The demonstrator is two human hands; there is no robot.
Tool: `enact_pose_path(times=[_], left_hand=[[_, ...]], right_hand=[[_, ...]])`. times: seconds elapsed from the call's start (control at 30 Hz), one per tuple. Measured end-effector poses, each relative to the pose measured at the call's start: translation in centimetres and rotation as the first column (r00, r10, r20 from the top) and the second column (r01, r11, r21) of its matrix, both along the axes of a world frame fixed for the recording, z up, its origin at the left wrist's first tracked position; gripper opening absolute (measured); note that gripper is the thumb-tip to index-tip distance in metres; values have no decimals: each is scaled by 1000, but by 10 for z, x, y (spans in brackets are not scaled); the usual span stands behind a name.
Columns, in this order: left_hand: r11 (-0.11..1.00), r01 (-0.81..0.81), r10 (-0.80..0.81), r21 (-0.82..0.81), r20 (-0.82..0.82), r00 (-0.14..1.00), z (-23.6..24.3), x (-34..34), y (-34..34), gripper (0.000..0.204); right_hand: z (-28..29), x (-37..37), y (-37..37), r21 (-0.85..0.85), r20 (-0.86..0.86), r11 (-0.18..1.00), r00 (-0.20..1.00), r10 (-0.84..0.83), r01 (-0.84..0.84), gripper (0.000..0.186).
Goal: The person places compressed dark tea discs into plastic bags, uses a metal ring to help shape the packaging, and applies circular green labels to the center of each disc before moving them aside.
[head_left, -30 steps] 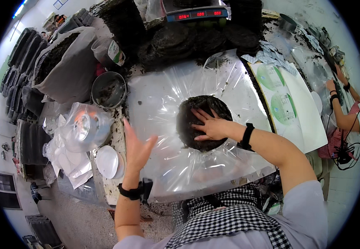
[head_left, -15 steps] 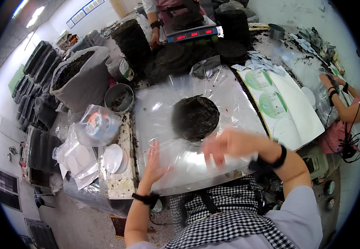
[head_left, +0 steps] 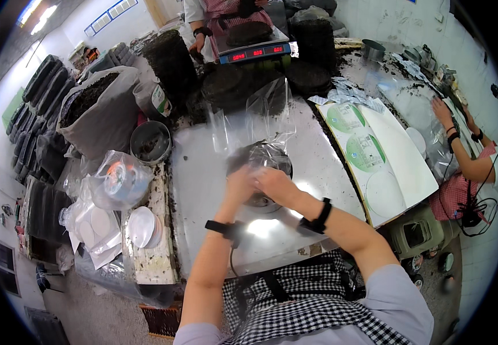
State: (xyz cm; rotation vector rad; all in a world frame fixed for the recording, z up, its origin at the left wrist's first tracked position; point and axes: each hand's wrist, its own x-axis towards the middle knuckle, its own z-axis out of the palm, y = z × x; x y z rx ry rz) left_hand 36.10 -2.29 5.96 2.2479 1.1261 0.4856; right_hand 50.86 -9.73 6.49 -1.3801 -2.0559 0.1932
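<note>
A dark, round, dried cake (head_left: 285, 164) that looks like seaweed lies on the pale metal worktop (head_left: 323, 190) in front of me. Clear plastic film (head_left: 269, 106) covers part of it, and its loose far side stands up crumpled. My left hand (head_left: 239, 185) and my right hand (head_left: 276, 184) meet over the near side of the cake. Both have fingers closed on the film, drawing it in over the top. The fingertips are slightly blurred, and the hands hide part of the cake.
Dark round cakes (head_left: 224, 85) are stacked beyond the worktop, by a scale (head_left: 254, 53) where a co-worker stands. At left are a metal bowl (head_left: 150, 142), an open sack (head_left: 102, 115) and white discs (head_left: 142, 226). Label sheets (head_left: 395, 172) lie right; another person works beyond.
My hands have come together over the cake, from apart at its near side. The film, spread flat before, is now gathered up around the cake. The far co-worker's hand has lifted.
</note>
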Motion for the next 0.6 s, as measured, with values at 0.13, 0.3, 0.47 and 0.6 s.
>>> enact_pose_path(times=[0.13,0.3,0.47,0.6], left_hand=[[873,202,99,-444,567,818,-34,-18,10,66],[998,-19,22,-64,45,999,-7,-1,-2,74],[999,17,-24,-47,-154,988,3,19,6,81],[998,23,-33,-54,-201,979,0,19,15,76]], right_hand=[[2,-10,24,-325,66,943,996,-58,76,13],[-1,33,13,-293,-233,910,945,230,-294,32],[11,161,48,-762,-358,623,917,-179,-176,66],[-15,114,120,-501,-575,757,815,73,-421,84]])
